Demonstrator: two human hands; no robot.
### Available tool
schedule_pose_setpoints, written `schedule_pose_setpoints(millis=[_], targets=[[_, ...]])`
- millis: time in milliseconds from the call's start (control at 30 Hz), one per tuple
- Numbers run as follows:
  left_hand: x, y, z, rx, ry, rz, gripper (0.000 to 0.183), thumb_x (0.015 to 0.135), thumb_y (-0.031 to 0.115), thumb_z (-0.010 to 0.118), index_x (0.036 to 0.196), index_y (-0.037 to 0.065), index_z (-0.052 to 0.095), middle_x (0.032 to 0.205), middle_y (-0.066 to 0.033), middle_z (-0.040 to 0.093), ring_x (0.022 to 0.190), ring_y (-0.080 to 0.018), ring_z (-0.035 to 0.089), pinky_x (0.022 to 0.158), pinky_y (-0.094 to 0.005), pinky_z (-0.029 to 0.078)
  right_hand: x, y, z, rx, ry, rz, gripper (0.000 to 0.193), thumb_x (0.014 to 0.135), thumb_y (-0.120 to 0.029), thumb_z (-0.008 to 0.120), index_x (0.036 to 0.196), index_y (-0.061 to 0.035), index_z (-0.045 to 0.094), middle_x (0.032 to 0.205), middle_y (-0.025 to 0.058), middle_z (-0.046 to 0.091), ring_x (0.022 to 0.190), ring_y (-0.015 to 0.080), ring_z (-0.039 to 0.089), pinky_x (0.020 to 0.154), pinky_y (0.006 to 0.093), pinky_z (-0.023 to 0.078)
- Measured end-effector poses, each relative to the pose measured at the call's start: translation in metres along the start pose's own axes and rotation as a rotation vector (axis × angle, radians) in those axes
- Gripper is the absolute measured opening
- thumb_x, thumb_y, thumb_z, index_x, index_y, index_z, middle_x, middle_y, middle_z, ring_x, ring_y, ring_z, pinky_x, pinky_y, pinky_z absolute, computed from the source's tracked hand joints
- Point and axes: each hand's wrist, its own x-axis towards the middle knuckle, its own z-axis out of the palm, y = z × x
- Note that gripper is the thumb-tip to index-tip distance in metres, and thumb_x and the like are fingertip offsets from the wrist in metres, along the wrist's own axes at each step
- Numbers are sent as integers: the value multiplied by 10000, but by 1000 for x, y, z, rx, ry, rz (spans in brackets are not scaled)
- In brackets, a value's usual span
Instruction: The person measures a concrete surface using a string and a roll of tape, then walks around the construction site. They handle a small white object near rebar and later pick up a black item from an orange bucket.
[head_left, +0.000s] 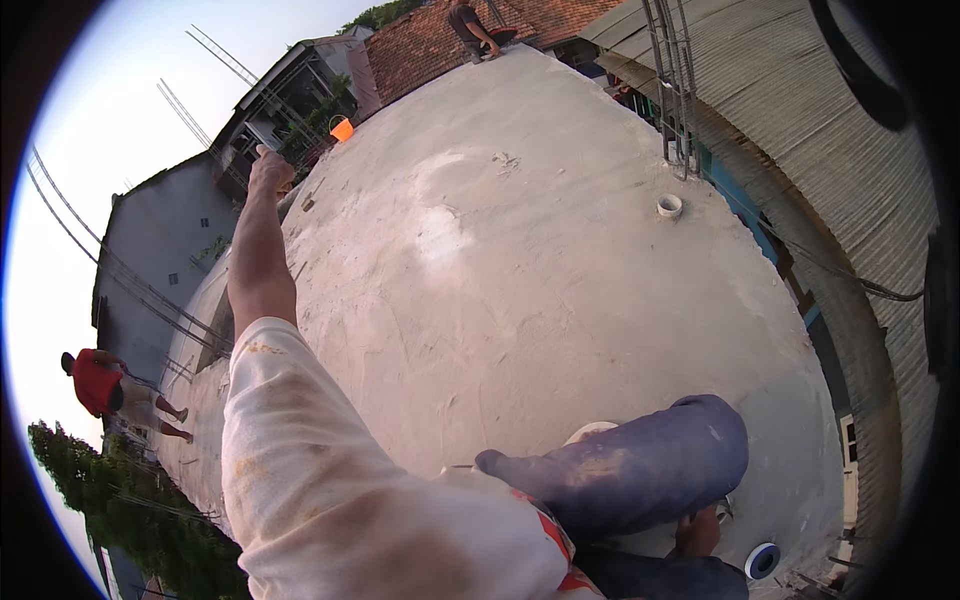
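Note:
My left arm, in a stained white sleeve, reaches out straight toward the far left. At its end, my left hand [269, 174] is raised above the grey slab [520, 270], fingers curled in and one digit sticking up; I see nothing in it. Beyond the hand stands an orange bucket [342, 130]. My right hand does not show. My bent leg in dark trousers [640, 460] takes up the lower right, with bare skin below it, probably a foot. A white round rim [590, 431] is partly hidden behind the knee.
A white pipe end [669, 206] and upright rebar [675, 90] stand by the right edge; a blue-and-white ring [762, 561] lies lower right. Corrugated roofing [800, 100] lies beyond. One person [470, 30] bends at the far end; another in red [95, 382] is at left.

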Motion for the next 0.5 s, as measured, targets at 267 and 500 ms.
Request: schedule_pose_setpoints(millis=[267, 500], targets=[[-58, 128, 126, -205, -418, 673, 246, 925, 191, 690, 1079, 0, 678, 768, -76, 710, 504, -116, 558, 435, -297, 476, 9, -31, -43, 425, 285, 55, 357, 890, -102, 714, 1233, -34, 641, 1151, 193, 667, 1039, 390, 664, 897, 445, 527], [-404, 175, 289, -38, -1333, 1373, 522, 939, 106, 640, 1406, -100, 530, 940, -160, 737, 807, -215, 718, 694, -323, 570, -48, -48, -61, 924, 376, 416, 262, 1035, -214, 602, 1217, -30, 643, 1025, 168, 684, 974, 307, 670, 907, 430, 510]])
